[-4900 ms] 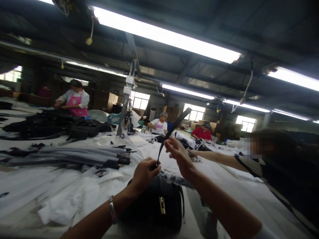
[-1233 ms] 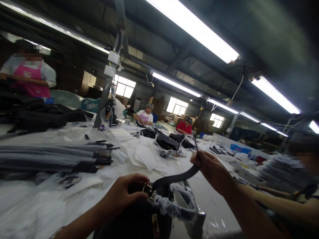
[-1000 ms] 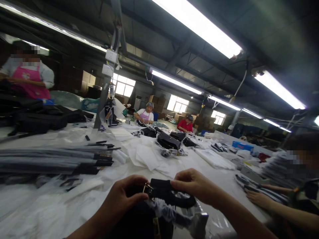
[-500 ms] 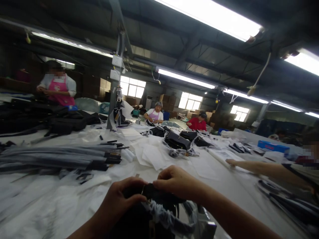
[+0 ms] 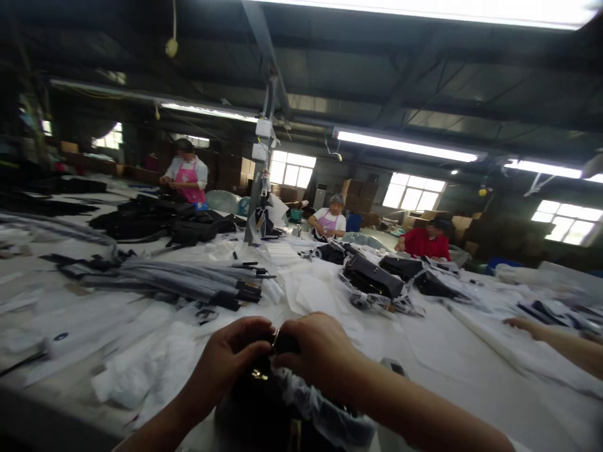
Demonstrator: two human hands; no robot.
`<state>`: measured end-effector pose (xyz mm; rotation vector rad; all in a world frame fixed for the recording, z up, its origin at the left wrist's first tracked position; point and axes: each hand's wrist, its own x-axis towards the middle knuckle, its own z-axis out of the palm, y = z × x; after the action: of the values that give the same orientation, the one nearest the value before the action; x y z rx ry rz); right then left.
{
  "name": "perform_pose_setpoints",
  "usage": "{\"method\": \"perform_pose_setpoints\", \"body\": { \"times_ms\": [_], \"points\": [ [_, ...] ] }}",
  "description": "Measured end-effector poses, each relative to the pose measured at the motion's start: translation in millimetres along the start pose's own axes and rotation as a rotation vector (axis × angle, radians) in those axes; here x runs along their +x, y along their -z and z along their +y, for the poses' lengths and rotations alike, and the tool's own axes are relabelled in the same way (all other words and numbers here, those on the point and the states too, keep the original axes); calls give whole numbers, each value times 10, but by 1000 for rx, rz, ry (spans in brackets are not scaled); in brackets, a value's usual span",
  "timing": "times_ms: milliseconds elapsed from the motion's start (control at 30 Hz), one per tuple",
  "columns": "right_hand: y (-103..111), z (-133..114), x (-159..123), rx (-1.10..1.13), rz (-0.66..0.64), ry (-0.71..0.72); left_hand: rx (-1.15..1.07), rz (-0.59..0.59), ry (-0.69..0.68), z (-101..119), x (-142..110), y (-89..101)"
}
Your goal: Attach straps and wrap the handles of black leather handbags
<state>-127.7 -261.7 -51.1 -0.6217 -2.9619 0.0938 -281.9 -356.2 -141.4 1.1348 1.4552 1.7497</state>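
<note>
My left hand [image 5: 233, 355] and my right hand [image 5: 315, 355] meet at the top of a black handbag [image 5: 257, 411] standing in front of me. Both are closed on a folded black strap [image 5: 281, 343] with a gold buckle between the fingers. Crinkled clear plastic wrap [image 5: 320, 417] covers the bag's handle under my right wrist. Most of the strap is hidden inside my fingers.
A long white-covered table [image 5: 424, 339] holds grey wrapped strap bundles [image 5: 179, 282], black bags [image 5: 372, 279] and loose white paper. A co-worker's hand [image 5: 521, 324] reaches in from the right. Three other people work at the far side. A metal post [image 5: 257, 188] rises mid-table.
My right hand brought the long strap down from up in the air and folded it against the buckle in my left hand. My view swung left.
</note>
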Motion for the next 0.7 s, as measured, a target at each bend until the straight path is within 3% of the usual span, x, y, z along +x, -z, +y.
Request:
{"method": "perform_pose_setpoints", "body": {
  "times_ms": [133,333,500,700],
  "points": [
    [-11,123,-22,-30,1,-8,-26,25,95,19,41,162],
    [-119,295,-73,-32,-50,-87,9,169,131,-128,128,713],
    [-167,253,-14,-76,-100,-139,30,232,107,-287,176,1114],
    [-81,163,119,-62,-95,-168,48,284,84,-329,269,1388]
  ]
}}
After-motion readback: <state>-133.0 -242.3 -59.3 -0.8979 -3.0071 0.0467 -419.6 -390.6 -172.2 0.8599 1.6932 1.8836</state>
